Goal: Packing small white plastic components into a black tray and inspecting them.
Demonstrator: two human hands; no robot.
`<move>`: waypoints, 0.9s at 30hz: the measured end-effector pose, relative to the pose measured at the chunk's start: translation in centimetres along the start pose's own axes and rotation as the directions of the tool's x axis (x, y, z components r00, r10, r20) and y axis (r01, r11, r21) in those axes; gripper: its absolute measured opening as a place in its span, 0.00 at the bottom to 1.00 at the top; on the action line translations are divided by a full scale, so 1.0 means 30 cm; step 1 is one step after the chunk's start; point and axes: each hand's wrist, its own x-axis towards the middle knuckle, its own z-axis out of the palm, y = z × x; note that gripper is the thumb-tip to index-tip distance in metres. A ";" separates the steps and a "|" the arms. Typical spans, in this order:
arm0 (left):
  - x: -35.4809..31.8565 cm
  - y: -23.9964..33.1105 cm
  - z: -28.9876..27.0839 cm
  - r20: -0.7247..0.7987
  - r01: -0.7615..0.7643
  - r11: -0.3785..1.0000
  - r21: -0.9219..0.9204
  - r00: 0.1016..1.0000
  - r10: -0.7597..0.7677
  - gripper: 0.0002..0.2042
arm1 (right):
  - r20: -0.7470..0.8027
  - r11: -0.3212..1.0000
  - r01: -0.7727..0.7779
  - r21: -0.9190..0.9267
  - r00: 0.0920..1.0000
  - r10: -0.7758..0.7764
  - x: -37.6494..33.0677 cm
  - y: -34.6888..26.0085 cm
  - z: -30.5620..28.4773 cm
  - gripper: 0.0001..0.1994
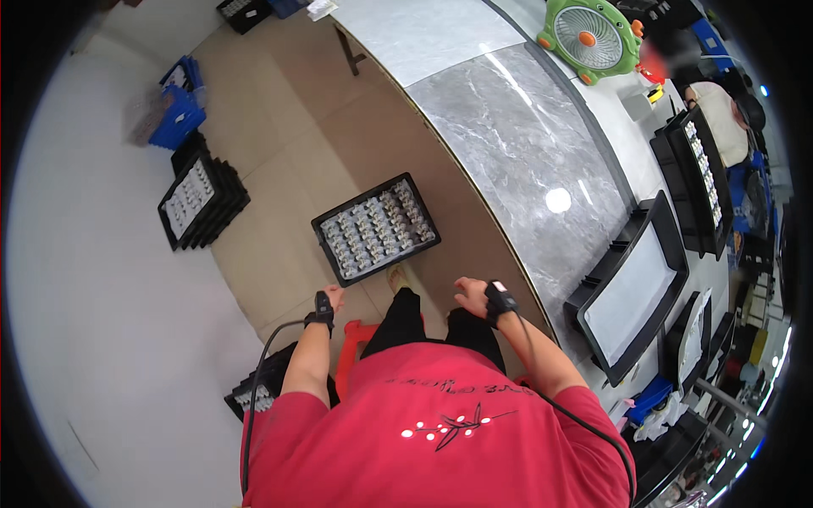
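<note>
Just beyond the fingers of the left hand (335,298), and forward-left of those of the right hand (472,296), on the tiled floor (279,161): a black tray (329,252) bearing rows of small metallic-looking pieces (370,229). In the left hand, nothing seen held; judged loosely curled, cannot tell the exact opening at this angle. In the right hand, likewise nothing seen held, with fingers half bent, in the air short of the marble-topped table (517,127). Judged as to step: both hands free near the floor tray, without handling under way. Judged as to next move: for any lift of that tray, a lower reach, wider fingers and a level grip at opposite ends. Well right of the right fingers, on the table: a lined black tray (589,339). Far forward-left of the left fingers: stacked trays (224,212). Hard to make out: contact, if any, between left fingertips and tray corner; also the form of each piece. Hidden: left palm; much of the red stool (349,347), behind the shirt (339,449). Blurred or cut off: clutter (749,199) beyond the table.
</note>
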 end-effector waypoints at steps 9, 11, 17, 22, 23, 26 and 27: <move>0.054 -0.131 -0.053 0.029 0.123 0.982 -0.141 0.992 -0.120 0.15 | -0.439 0.923 0.281 0.264 0.887 -0.144 0.037 -0.132 -0.184 0.12; 0.019 -0.154 -0.020 0.108 0.168 0.983 -0.073 0.981 -0.160 0.11 | -0.631 0.938 0.312 0.153 0.761 -0.150 -0.106 -0.088 -0.352 0.11; -0.021 -0.071 0.153 0.210 0.129 0.980 0.149 0.965 -0.159 0.07 | -0.957 0.786 -0.618 0.023 0.214 0.197 -0.605 0.530 -0.629 0.24; 0.011 0.249 0.330 0.229 -0.244 0.952 0.186 0.953 0.200 0.15 | -0.485 0.341 -0.611 0.714 -0.079 0.871 -0.945 1.033 -0.426 0.42; -0.011 0.350 0.414 0.276 -0.287 0.945 0.154 0.931 0.238 0.16 | -0.501 0.376 -0.545 0.749 -0.096 0.860 -1.060 1.135 -0.393 0.43; -0.106 0.484 0.456 0.315 -0.326 0.937 0.125 0.909 0.274 0.20 | -0.438 0.404 -0.403 0.821 0.009 0.899 -1.034 1.109 -0.386 0.25; -0.122 0.502 0.474 0.356 -0.318 0.938 0.134 0.899 0.254 0.21 | -0.429 0.440 -0.273 0.856 0.102 0.898 -0.996 1.070 -0.409 0.21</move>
